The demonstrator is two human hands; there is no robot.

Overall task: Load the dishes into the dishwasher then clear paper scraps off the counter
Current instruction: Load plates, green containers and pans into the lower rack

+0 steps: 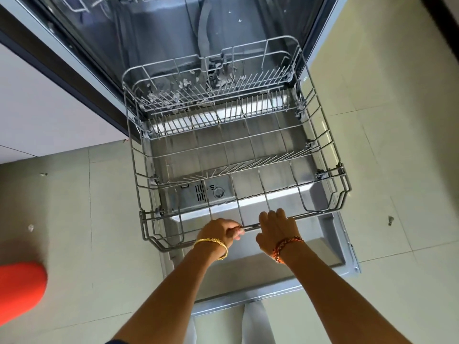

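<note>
The dishwasher stands open with its door [330, 254] folded down flat toward me. A grey wire lower rack [330, 145] is pulled out over the door and holds no dishes. My left hand [221, 232] grips the rack's front rail, fingers curled round the wire. My right hand [278, 228] grips the same rail just to the right, fingers hooked over it. White paper-like scraps [183, 83] lie on the tines at the rack's back and inside the tub. No dishes or counter are in view.
Pale tiled floor [99, 219] surrounds the door, with small bits of debris [390, 220] on it. A white cabinet front [37, 108] is at the left. Something red-orange [19, 289] sits at the lower left edge.
</note>
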